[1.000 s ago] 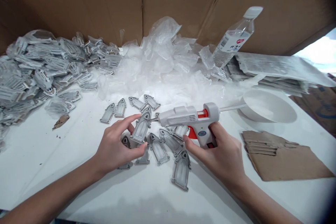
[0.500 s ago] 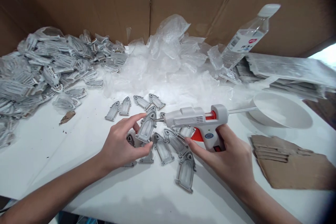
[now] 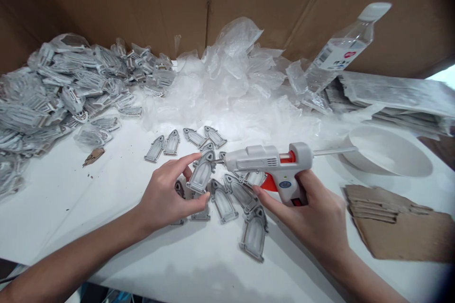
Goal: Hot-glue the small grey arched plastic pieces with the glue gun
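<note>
My left grip (image 3: 165,194) holds the grey arched piece (image 3: 201,175) by its edges, at the nozzle end of the glue gun (image 3: 254,158) filling my right grip (image 3: 318,213). It looks light, stiff, possibly brittle; edges suit best.

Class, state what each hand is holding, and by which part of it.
The left hand pinches a grey arched piece by its edges; the right hand grips the glue gun by its handle.
</note>
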A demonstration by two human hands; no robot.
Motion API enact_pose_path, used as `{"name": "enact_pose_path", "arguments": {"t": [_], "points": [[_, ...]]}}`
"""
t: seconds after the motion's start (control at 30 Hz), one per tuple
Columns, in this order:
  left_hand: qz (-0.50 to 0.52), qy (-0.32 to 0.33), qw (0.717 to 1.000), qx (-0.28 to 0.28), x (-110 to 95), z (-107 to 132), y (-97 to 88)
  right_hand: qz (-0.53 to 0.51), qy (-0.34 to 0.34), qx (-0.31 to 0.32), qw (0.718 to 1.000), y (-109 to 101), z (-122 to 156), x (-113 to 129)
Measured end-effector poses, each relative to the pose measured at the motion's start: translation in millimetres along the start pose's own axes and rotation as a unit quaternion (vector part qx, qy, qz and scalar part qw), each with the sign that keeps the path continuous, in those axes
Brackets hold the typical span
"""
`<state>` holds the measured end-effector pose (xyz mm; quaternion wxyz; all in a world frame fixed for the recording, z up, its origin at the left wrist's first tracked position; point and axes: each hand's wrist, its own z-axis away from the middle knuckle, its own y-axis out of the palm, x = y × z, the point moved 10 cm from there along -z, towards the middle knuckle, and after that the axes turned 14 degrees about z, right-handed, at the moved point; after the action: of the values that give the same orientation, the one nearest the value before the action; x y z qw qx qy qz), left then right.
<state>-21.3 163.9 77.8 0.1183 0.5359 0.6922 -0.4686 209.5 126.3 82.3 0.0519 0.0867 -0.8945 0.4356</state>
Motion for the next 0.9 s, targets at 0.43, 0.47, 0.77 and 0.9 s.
{"name": "enact_pose_path", "arguments": {"t": [0.43,0.47,0.77,0.9], "points": [[0.007,-0.013,1.000,0.002,2.6,1.2,0.9,0.016,-0.002,-0.007,1.000,-0.1,0.9,-0.8],[0.008,-0.015,1.000,0.002,3.0,1.3,1.1,0.017,0.002,-0.006,1.000,-0.1,1.0,-1.9],[0.006,-0.012,1.000,-0.001,3.1,1.0,0.2,0.018,-0.014,-0.012,1.000,-1.9,0.0,0.5],[0.001,-0.007,1.000,-0.003,3.1,0.2,-0.7,0.012,-0.026,-0.017,0.999,-2.7,-0.9,2.1]]}}
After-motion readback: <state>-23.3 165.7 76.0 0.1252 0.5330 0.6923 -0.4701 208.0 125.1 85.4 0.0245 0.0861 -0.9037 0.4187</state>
